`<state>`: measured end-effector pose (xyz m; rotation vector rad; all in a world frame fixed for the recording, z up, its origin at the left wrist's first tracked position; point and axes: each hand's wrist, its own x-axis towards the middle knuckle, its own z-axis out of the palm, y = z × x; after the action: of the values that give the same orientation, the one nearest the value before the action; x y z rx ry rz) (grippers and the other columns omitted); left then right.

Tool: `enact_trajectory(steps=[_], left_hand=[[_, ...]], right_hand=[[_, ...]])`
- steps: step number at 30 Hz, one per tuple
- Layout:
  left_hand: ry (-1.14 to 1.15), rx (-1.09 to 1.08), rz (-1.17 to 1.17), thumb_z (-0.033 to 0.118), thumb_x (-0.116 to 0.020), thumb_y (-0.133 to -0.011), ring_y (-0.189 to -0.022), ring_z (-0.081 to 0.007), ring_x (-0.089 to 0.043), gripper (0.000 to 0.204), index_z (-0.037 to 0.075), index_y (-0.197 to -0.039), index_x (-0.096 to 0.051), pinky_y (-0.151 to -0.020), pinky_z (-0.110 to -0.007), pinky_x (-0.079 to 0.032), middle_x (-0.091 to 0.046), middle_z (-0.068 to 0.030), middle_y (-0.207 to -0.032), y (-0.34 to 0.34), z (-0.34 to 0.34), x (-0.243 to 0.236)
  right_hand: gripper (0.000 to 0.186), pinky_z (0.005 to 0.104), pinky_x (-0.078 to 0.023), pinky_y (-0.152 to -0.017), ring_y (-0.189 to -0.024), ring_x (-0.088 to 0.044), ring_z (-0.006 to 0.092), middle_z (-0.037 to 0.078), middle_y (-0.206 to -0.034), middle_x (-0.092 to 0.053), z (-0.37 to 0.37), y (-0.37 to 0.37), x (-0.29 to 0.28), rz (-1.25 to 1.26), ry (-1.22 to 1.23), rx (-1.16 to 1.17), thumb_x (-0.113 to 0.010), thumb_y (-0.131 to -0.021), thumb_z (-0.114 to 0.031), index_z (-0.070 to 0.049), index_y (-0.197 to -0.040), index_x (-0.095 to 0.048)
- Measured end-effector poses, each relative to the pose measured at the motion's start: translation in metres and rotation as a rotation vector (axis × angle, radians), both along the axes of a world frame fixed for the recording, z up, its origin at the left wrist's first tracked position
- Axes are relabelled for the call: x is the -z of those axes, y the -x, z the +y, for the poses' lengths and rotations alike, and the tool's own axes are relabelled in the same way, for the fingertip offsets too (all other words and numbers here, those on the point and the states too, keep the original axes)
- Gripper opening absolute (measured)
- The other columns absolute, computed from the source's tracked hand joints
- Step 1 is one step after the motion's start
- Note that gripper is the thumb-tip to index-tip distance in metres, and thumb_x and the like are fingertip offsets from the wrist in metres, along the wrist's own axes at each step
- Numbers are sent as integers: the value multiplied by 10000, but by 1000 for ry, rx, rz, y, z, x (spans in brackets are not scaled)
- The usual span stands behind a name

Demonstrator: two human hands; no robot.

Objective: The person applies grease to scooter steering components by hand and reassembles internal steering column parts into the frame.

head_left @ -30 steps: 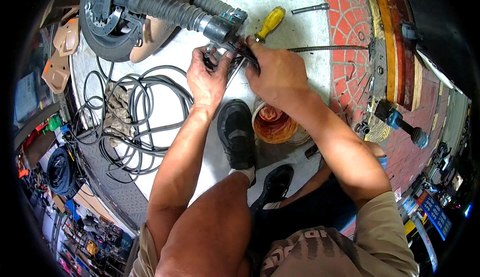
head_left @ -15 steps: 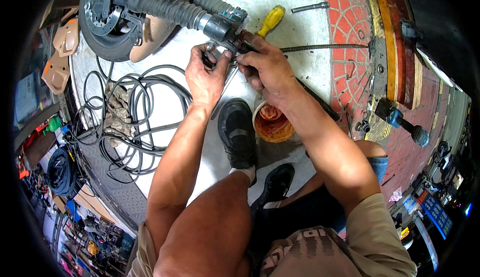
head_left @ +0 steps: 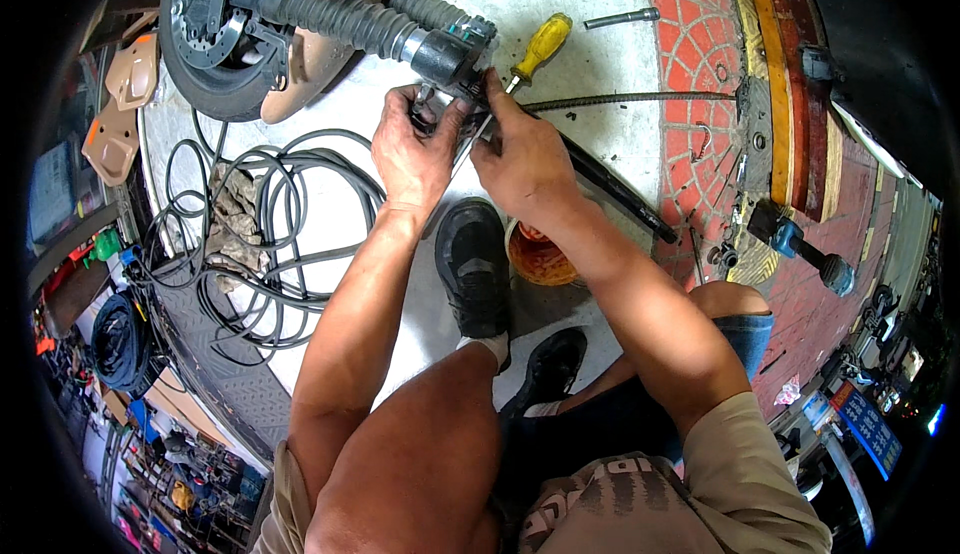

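A motorcycle front fork with ribbed rubber gaiters [head_left: 320,16] lies on the floor, attached to a wheel [head_left: 205,54]. At its dark clamp end [head_left: 440,56] both my hands work close together. My left hand [head_left: 412,159] is closed, fingers and thumb gripping a metal part at the clamp. My right hand [head_left: 528,159] has its index finger stretched along the clamp, the other fingers curled; what they hold is hidden. A black tube [head_left: 625,194] runs out from under that hand. A yellow-handled screwdriver [head_left: 543,46] lies just beyond it.
Coiled black cable [head_left: 290,214] and a crumpled rag [head_left: 235,219] lie left. Between my foot and right forearm stands a tub of reddish grease [head_left: 540,257]. A ribbed rod [head_left: 640,98], a socket extension [head_left: 622,18] and a blue power tool [head_left: 800,246] lie right.
My right hand has turned and shifted slightly, its index finger now reaching up along the clamp. More of the black tube shows. My left hand stays nearly in place.
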<state>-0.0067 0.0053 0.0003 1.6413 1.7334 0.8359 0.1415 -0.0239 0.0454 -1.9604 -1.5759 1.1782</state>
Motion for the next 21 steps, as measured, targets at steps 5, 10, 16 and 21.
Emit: enact_trajectory(steps=[5, 10, 16, 21], left_hand=[[60, -20, 5, 285, -841, -863, -666, -204, -612, 413, 11, -1061, -603, -630, -340, -503, -636, -74, -761, -1, 0, -1], [103, -38, -10, 302, -854, -842, -677, -232, -633, 440, 16, -1067, -608, -646, -364, -523, -648, -92, -786, 2, -1, -3], [118, -24, -30, 274, -866, -830, -653, -187, -592, 428, 16, -1058, -611, -628, -331, -509, -624, -71, -784, 1, 0, -7], [98, -12, 10, 279, -866, -829, -650, -194, -600, 430, 20, -1060, -612, -624, -338, -512, -622, -69, -790, 2, 1, -6]], right_hand=[[672, 544, -566, -751, -766, -705, 443, 237, -787, -709, 5, -3, -25, -353, 76, -227, -643, -884, -223, -18, -1504, -481], [543, 516, -566, -755, -790, -715, 419, 240, -828, -719, 10, -15, -34, -329, -39, -170, -666, -873, -227, -22, -1372, -611], [417, 500, -562, -796, -872, -702, 439, 245, -895, -724, 25, -26, -5, 98, -166, 36, -673, -849, -197, -24, -1229, -663], [505, 510, -572, -818, -897, -706, 448, 256, -912, -726, 24, -20, -13, 79, -60, -20, -677, -847, -219, -52, -1322, -629]])
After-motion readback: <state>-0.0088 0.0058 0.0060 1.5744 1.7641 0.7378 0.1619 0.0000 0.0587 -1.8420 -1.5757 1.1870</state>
